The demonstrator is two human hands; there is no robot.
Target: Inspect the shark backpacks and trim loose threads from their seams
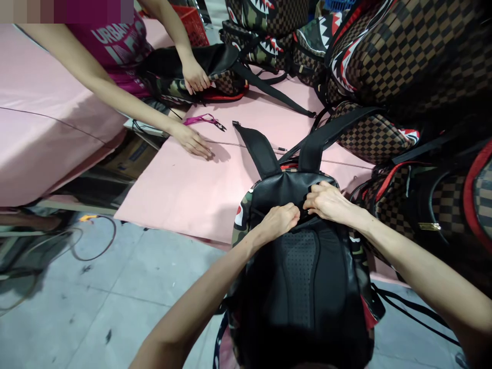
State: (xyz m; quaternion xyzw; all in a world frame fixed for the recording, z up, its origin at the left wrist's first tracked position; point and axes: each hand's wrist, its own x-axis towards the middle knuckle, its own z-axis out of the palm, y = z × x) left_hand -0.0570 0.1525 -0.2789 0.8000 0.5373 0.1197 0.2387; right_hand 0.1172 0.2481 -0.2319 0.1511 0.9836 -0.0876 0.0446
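A black backpack (300, 277) with camouflage sides and a mesh back panel lies in front of me, half over the edge of the pink table (184, 189). My left hand (279, 219) pinches the black fabric near the top of the back panel, fingers closed. My right hand (326, 201) grips the same fabric just to the right, fingers curled. The two hands nearly touch. Two black shoulder straps (261, 148) run away from the pack across the table.
Several checkered shark-mouth backpacks (388, 56) are piled at the right and back. A co-worker in a magenta shirt leans in from the left, one hand (192, 142) flat on the table, the other (196, 77) on another backpack. Pink-handled snips (205, 120) lie nearby. Grey floor with cables lies below left.
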